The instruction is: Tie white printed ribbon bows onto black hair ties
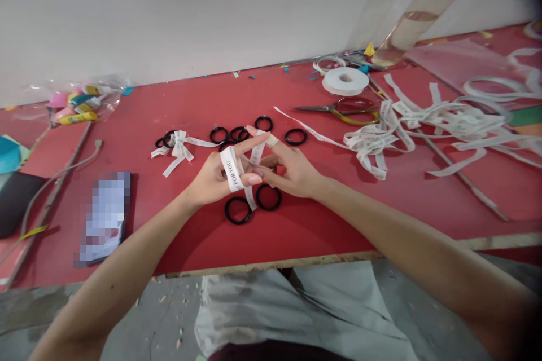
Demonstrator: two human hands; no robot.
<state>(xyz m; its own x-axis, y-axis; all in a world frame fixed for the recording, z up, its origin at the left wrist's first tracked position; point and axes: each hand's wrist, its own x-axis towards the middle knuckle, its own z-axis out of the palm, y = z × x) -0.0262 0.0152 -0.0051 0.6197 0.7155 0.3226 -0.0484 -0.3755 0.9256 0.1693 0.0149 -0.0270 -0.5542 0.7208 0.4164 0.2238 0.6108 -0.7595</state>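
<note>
the left hand and right hand grasp a printed white ribbon. black rings lie near them on the bench.

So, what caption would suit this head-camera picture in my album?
Printed white ribbon looped on the left hand, the right hand close by, above black rings on a red table.

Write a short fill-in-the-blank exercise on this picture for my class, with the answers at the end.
1. The printed ribbon across the left hand reads FOR ____.
2. The rings on the tabletop are coloured ____.
3. The tabletop itself is coloured ____.
4. The phone lies on the person's ____ side.

Missing words: YOU; black; red; left.
</note>
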